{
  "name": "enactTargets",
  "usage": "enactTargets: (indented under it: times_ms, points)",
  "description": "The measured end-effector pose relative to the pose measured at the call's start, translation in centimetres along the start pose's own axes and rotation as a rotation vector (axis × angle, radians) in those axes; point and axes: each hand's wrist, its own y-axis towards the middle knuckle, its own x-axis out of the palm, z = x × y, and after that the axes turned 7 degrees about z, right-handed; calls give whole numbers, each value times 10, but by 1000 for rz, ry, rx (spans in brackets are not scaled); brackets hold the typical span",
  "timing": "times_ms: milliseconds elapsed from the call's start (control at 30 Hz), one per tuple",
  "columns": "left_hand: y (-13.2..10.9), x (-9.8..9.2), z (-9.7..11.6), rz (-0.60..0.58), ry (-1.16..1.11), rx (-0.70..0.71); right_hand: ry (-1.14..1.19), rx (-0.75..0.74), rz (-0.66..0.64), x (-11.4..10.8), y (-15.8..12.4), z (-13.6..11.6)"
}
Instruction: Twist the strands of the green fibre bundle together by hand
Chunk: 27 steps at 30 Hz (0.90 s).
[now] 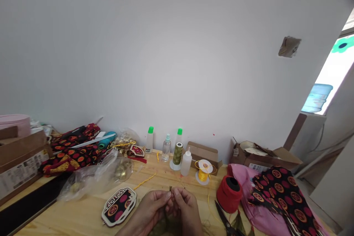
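Both my hands meet at the bottom centre over the wooden table (83, 214). My left hand (151, 206) and my right hand (186, 204) have their fingers pinched together on a small olive-green thread piece (170, 188) that sticks up between the fingertips. More olive-green material (162, 226) lies under my palms, partly hidden. A shaped patch in black, red and white (118, 205) lies just left of my left hand. A red thread cone (229, 193) and black scissors (225, 221) sit right of my right hand.
Along the wall stand two green-capped bottles (149, 140), a clear spray bottle (166, 148), an olive thread spool (177, 153), a white squeeze bottle (186, 162) and a yellow cord spool (203, 172). Patterned fabric (73, 151), plastic bags (94, 177) and cardboard boxes (19, 158) crowd the left; pink cloth (243, 175) and patterned fabric (282, 191) lie on the right.
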Motion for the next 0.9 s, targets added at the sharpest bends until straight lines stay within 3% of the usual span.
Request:
enactTargets:
  times_ms: [533,900]
  points:
    - [5,2,-5,25,48,44,51,-48,32,2,-3,-6]
    - [-4,10,-6,-15,32,130,46,-138,-59,-10,3,-7]
